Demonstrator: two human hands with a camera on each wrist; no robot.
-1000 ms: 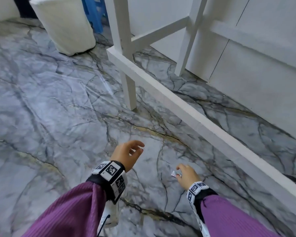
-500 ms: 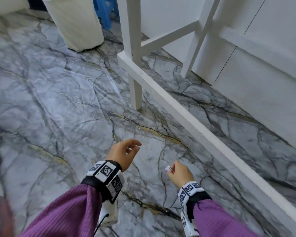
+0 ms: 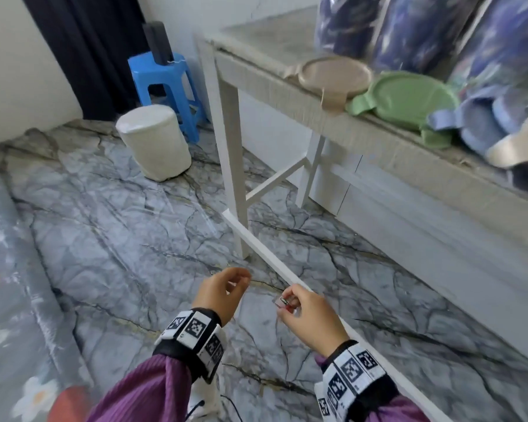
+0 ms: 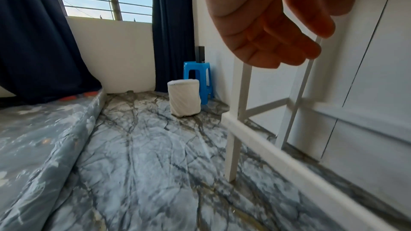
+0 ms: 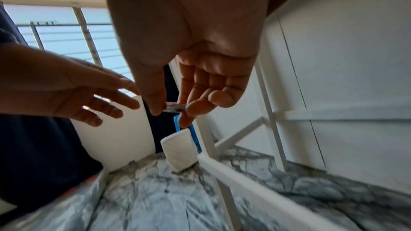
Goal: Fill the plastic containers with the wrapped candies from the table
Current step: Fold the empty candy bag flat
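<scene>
While my right hand (image 3: pixel 308 312) pinches one wrapped candy (image 3: pixel 282 301) between thumb and fingertips, low above the marble floor (image 3: pixel 134 239), my left hand (image 3: pixel 223 292) hangs beside it, fingers loosely curled, holding nothing. Candy sits at my fingertips, not in any container yet. Beyond: white table leg (image 3: pixel 237 178), then the table (image 3: pixel 256 74) edge above with a beige lid (image 3: pixel 336 73) and a green lid (image 3: pixel 406 100). Container bodies hard to make out from this angle. To do it well, I judge: keep the pinch firm on the slippery wrapper, rise clear of the tabletop edge, release only once over an open container.
</scene>
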